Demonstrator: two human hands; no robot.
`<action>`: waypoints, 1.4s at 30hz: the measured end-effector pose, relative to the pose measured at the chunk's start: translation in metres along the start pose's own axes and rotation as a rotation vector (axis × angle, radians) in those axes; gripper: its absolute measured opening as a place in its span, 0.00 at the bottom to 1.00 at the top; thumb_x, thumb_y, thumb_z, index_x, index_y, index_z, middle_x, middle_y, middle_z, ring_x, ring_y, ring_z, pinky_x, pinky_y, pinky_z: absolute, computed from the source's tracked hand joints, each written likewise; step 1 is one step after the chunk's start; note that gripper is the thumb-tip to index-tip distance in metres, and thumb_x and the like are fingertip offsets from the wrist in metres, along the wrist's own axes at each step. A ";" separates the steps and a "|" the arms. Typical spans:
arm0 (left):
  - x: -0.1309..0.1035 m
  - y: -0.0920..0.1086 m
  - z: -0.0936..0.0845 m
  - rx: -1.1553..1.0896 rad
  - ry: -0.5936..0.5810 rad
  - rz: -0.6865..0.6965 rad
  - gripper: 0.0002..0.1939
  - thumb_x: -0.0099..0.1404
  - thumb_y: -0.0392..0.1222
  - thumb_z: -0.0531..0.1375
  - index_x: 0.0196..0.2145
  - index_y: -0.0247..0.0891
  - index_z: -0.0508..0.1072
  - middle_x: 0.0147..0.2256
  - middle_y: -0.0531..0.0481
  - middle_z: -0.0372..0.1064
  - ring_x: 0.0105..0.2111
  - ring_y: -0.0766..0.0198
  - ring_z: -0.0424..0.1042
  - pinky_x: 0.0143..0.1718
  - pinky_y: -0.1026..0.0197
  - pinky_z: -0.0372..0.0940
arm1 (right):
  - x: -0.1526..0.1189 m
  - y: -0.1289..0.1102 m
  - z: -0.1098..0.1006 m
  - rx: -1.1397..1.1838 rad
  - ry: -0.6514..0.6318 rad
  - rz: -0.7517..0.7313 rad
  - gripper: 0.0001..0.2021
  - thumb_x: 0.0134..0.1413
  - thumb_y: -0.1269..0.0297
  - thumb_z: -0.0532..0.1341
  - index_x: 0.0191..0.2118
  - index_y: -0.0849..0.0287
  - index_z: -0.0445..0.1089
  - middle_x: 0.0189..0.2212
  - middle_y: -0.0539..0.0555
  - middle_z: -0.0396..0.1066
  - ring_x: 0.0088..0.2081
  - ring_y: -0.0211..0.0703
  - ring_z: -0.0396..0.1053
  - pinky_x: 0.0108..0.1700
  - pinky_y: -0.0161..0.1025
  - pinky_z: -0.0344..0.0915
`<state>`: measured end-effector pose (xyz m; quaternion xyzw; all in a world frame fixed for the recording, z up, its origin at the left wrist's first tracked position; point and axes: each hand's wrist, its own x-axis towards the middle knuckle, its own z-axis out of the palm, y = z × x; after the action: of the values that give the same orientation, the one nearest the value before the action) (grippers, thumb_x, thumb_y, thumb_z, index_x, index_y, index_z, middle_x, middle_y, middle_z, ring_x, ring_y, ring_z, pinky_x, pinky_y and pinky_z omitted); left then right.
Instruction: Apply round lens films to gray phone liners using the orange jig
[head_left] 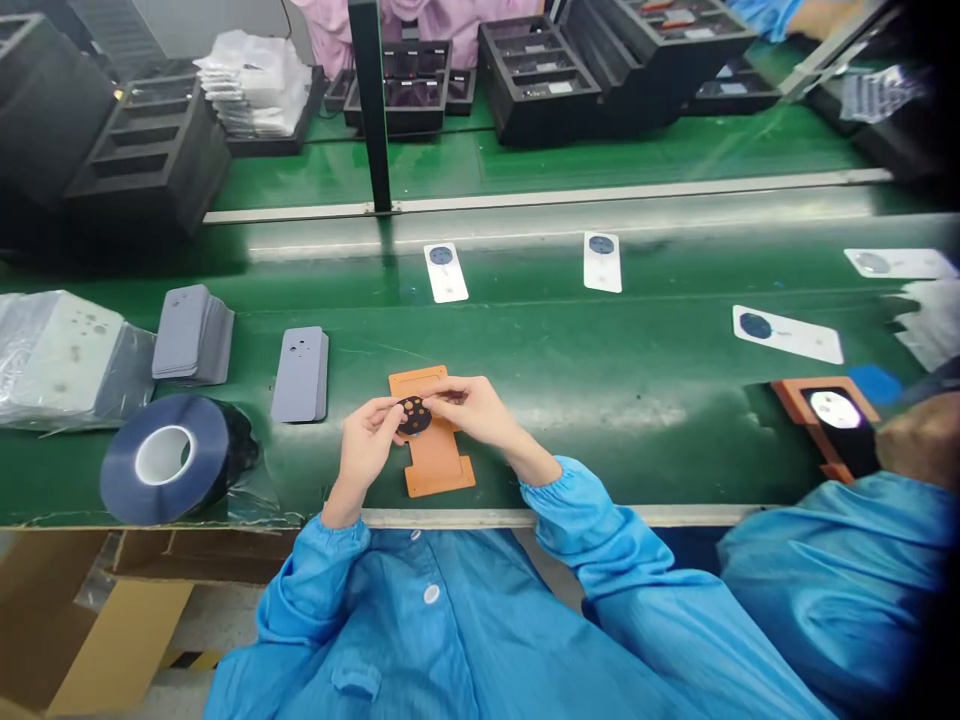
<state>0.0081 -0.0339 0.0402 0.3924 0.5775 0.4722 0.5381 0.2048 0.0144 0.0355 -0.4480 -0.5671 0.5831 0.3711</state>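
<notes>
Between my two hands is a round black disc with several holes [415, 417], held over an orange fixture plate [436, 465]. My left hand [369, 437] pinches the disc's left edge. The fingers of my right hand [474, 408] are closed on its upper right edge. Under my hands, the orange plate lies on the green work surface near its front edge, its middle partly covered by the disc and fingers. Left of my hands rests a short stack of grey panels [298, 376] with small holes at the top.
Another grey panel stack [184, 330], a bagged stack [64, 350] and a blue tape roll [166, 458] are on the left. White cards with dark discs [447, 285] [603, 270] [806, 340] lie beyond. At right, a co-worker's sleeve [847, 570] is near another orange fixture [791, 400].
</notes>
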 end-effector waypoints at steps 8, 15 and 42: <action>0.030 -0.015 -0.018 0.157 0.128 0.059 0.17 0.56 0.49 0.70 0.39 0.34 0.78 0.31 0.48 0.74 0.29 0.66 0.73 0.28 0.66 0.66 | 0.016 0.024 -0.006 -0.199 0.136 0.059 0.13 0.55 0.61 0.67 0.41 0.63 0.84 0.35 0.58 0.82 0.33 0.42 0.76 0.37 0.36 0.71; 0.034 -0.024 -0.003 0.214 0.057 0.081 0.11 0.56 0.41 0.69 0.36 0.37 0.74 0.29 0.52 0.70 0.28 0.67 0.69 0.31 0.65 0.66 | 0.014 0.025 -0.004 -0.297 0.202 0.025 0.12 0.55 0.61 0.65 0.39 0.61 0.84 0.30 0.55 0.79 0.28 0.38 0.70 0.32 0.35 0.66; 0.035 -0.029 0.005 0.351 0.071 0.171 0.09 0.60 0.41 0.68 0.36 0.38 0.73 0.28 0.55 0.66 0.27 0.68 0.65 0.31 0.64 0.63 | 0.013 0.028 -0.004 -0.413 0.215 -0.010 0.09 0.58 0.67 0.64 0.39 0.57 0.84 0.30 0.52 0.76 0.27 0.37 0.67 0.34 0.38 0.66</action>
<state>0.0112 -0.0071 0.0037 0.5108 0.6344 0.4217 0.3985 0.2060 0.0257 0.0063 -0.5711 -0.6338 0.4017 0.3328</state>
